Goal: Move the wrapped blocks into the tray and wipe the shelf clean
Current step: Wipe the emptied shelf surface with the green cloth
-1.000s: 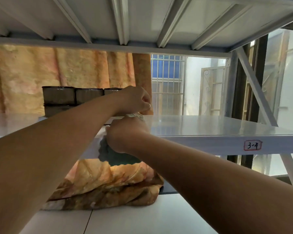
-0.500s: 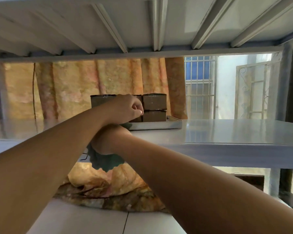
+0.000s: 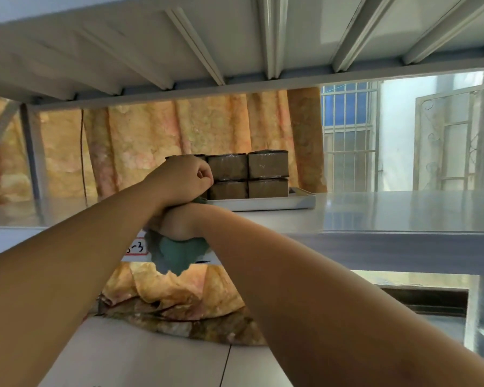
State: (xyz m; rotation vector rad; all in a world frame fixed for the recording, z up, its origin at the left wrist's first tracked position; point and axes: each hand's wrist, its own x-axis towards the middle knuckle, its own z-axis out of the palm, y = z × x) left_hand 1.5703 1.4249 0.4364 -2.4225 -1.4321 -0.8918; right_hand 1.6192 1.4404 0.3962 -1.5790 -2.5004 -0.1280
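Several brown wrapped blocks [image 3: 267,164] are stacked two high in a white tray [image 3: 263,204] on the white shelf [image 3: 389,213]. My left hand [image 3: 183,177] is a fist in front of the stack's left end, hiding the blocks there. A sliver of the teal cloth shows under it. Directly below, at the shelf's front edge, my right hand [image 3: 179,222] grips the teal cloth [image 3: 173,255], which hangs down over the edge.
The underside of the upper shelf [image 3: 263,37] is close overhead. An orange curtain [image 3: 151,129] hangs behind, and a barred window [image 3: 347,135] is at the right. Crumpled orange fabric [image 3: 179,308] lies on the lower shelf. A handwritten label [image 3: 136,247] marks the shelf edge.
Both hands, still together with the cloth, have moved left along the shelf edge, from the right end of the block stack to its left end. My view followed left.
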